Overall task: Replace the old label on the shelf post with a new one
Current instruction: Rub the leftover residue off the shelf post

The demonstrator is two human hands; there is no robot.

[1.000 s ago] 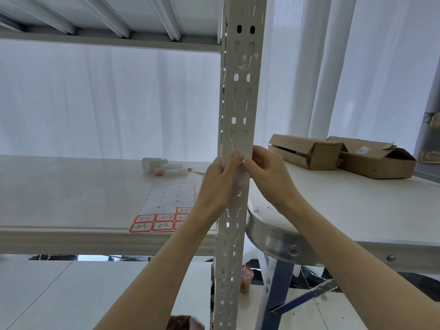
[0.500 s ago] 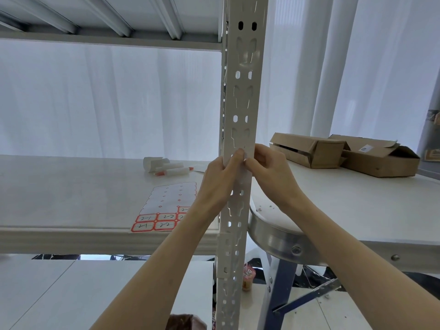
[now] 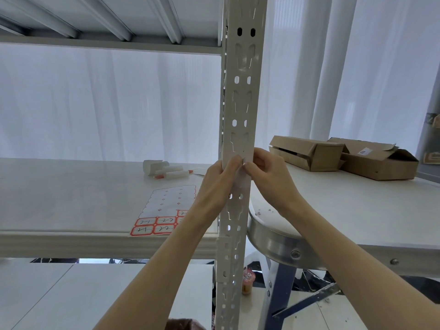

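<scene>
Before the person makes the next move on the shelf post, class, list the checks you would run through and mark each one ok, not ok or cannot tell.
1. Both hands on the work spot: left hand and right hand meet at the front of the shelf post. Ok.
2. Old label fully off: fingers cover the spot. Cannot tell.
3. New labels within reach: label sheet lies on the shelf beside the post, red-bordered labels left in its bottom rows. Ok.
4. Markers available: lying behind the sheet. Ok.
5. New label already in hand: cannot tell.
</scene>
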